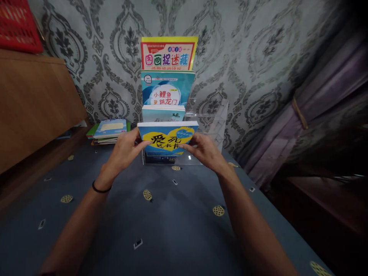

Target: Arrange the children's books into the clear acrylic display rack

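A blue and yellow book [163, 148] stands upright, its cover towards me. My left hand [126, 147] grips its left edge, thumb on the cover and fingers behind. At the right edge my right hand [204, 147] holds it the same way. The book is at the front of a clear acrylic rack [212, 126] with stepped tiers. Behind it rise a pale blue book [163, 113], a teal book [169, 82] and a yellow-edged red and white book [168, 53]. Whether the held book rests on the rack's lowest tier is hidden.
A small stack of books [110, 128] lies left of the rack on the dark blue patterned cloth [172, 214]. A wooden cabinet [34, 103] with a red basket [20, 30] on top stands at left. Patterned wallpaper is behind, and a tied purple curtain [287, 115] hangs at right.
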`<state>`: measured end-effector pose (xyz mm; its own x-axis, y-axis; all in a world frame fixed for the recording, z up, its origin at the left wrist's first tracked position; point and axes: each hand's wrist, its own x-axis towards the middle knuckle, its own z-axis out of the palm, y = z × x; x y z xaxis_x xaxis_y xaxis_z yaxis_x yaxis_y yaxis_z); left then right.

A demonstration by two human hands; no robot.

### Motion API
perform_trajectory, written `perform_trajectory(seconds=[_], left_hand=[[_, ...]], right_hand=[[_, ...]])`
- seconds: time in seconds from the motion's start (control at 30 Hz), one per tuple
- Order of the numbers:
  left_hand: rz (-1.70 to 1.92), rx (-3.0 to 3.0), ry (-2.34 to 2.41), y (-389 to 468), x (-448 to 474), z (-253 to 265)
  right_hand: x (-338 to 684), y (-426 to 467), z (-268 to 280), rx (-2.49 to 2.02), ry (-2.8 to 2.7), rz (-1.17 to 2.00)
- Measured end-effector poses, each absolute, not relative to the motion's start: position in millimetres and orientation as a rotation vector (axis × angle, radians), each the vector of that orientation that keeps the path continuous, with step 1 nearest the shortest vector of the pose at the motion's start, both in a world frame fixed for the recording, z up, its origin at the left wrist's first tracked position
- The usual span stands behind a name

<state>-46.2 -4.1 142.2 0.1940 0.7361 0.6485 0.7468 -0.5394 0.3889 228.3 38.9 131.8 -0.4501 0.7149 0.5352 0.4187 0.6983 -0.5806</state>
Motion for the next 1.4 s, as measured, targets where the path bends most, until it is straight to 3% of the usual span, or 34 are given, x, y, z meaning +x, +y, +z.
perform_trajectory(seconds=[0.3, 1.4], left_hand=[[-1.287, -2.298, -1.335, 2, -45, 134], [-1.235, -2.319, -1.291, 14, -46, 119]], right_hand=[[230, 52, 119, -0.738, -2.089, 0.254], [230, 66, 100, -0.806, -2.028, 0.442]])
